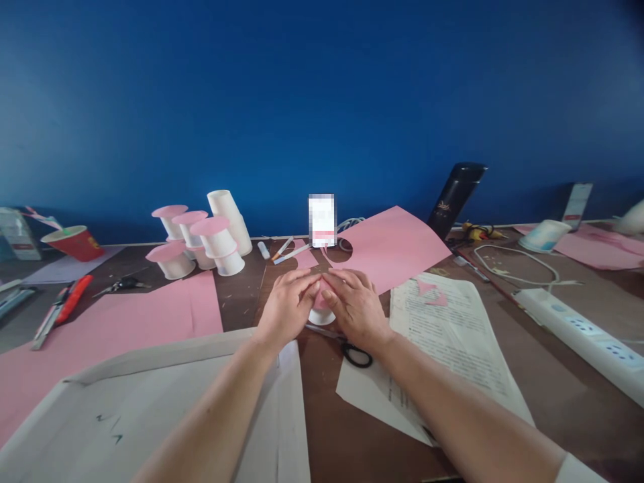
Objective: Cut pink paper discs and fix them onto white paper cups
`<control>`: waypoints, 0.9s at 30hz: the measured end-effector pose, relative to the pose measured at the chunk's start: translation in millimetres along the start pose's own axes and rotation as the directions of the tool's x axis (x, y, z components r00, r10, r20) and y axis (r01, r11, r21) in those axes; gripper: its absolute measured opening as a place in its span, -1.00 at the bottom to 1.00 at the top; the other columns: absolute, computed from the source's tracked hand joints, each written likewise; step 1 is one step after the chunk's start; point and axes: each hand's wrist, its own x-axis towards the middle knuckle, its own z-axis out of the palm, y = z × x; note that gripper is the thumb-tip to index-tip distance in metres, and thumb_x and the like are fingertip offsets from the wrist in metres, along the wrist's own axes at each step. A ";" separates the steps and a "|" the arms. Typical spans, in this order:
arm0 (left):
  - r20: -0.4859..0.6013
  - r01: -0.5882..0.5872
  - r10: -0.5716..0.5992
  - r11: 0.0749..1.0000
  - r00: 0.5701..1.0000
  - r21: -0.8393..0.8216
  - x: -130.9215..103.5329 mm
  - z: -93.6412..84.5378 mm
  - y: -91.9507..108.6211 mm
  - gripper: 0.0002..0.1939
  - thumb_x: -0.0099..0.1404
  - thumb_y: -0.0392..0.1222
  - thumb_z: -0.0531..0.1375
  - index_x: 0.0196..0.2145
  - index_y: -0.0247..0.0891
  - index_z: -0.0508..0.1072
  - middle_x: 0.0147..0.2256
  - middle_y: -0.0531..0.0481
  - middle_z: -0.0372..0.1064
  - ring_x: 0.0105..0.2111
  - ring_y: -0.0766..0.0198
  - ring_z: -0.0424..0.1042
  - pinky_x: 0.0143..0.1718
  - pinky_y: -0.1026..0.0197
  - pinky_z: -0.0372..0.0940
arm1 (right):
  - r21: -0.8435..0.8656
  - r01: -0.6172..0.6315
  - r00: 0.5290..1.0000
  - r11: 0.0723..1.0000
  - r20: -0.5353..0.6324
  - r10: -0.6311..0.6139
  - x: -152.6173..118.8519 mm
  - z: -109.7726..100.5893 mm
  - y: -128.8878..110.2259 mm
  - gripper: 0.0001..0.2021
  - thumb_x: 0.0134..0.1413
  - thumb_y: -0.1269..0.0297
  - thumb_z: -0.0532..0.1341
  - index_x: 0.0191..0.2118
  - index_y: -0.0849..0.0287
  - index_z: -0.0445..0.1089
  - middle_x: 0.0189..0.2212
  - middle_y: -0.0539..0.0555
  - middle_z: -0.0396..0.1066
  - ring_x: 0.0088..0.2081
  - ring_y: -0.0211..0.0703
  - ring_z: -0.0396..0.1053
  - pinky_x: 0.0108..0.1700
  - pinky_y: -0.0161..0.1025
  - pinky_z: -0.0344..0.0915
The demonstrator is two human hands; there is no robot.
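In the middle of the table my left hand (290, 300) and my right hand (358, 303) meet over a pink paper piece (322, 294) on a white paper cup (322, 316). Both sets of fingers curve over the top, thumbs close together on the pink paper. Most of the cup is hidden behind my hands; only its lower white part shows. Just below lies a pair of scissors (357, 354) with black handles, partly covered by my right hand and wrist.
White cups with pink discs (214, 228) are stacked at back left, beside a taller cup stack (229, 218). A pink sheet (392, 248) with a round cut-out lies behind my right hand. A phone (323, 220), black flask (455, 198), utility knife (60, 308) and power strip (583, 329) surround the work.
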 end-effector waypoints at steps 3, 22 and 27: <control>0.012 -0.033 0.032 0.999 0.999 0.039 -0.4 0.7 -2.2 -0.69 0.27 -0.11 0.14 -0.05 -0.06 0.51 0.01 -0.08 0.38 0.07 0.02 0.25 0.17 -0.02 0.02 | -0.019 0.007 1.000 1.000 -0.004 -0.007 -1.3 0.6 -0.6 -0.58 0.31 0.03 -0.06 0.13 0.03 0.30 0.11 0.07 0.30 0.11 0.04 0.17 0.13 0.01 0.11; 0.003 0.001 -0.002 0.988 1.000 0.158 -4.7 3.9 0.7 -0.65 0.31 -0.03 0.09 -0.02 -0.09 0.48 0.09 -0.09 0.34 0.14 -0.04 0.19 0.19 -0.04 -0.03 | -0.065 -0.001 0.999 0.998 -0.039 -0.002 -4.4 8.0 -3.1 -0.55 0.30 0.04 -0.04 0.17 0.13 0.26 0.07 0.17 0.34 0.11 0.08 0.18 0.14 0.03 0.08; -0.006 -0.011 0.012 0.988 1.000 0.152 -4.8 4.3 0.5 -0.66 0.31 -0.04 0.09 -0.02 -0.09 0.48 0.07 -0.09 0.36 0.13 -0.02 0.20 0.19 -0.02 -0.01 | -0.059 -0.001 0.999 0.998 -0.032 -0.001 -4.6 7.8 -4.1 -0.55 0.30 0.05 -0.04 0.17 0.15 0.26 0.06 0.18 0.36 0.11 0.07 0.20 0.13 0.03 0.10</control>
